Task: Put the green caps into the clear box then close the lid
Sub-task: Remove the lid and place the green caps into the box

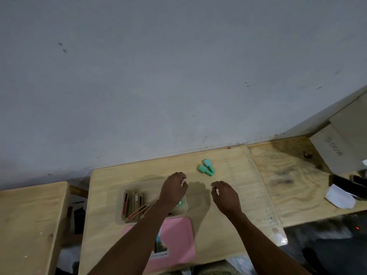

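Head view: clear box point(127, 197) with brown sticks point(133, 205), green caps point(206, 168) outside.

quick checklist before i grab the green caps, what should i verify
1. Green caps in sight and unobstructed: ok, two lie touching on the wooden table near the wall.
2. Right hand free to pick: ok, it looks empty, fingers loosely curled, short of the caps.
3. Left hand free: cannot tell, its curled fingers hide the palm.
4. Clear box open: ok, no lid on it; it holds brown sticks.
5. Room in the box: cannot tell, the left forearm covers part of it.
6. Lid within reach: ok, if the pink tray in front of the box is the lid.
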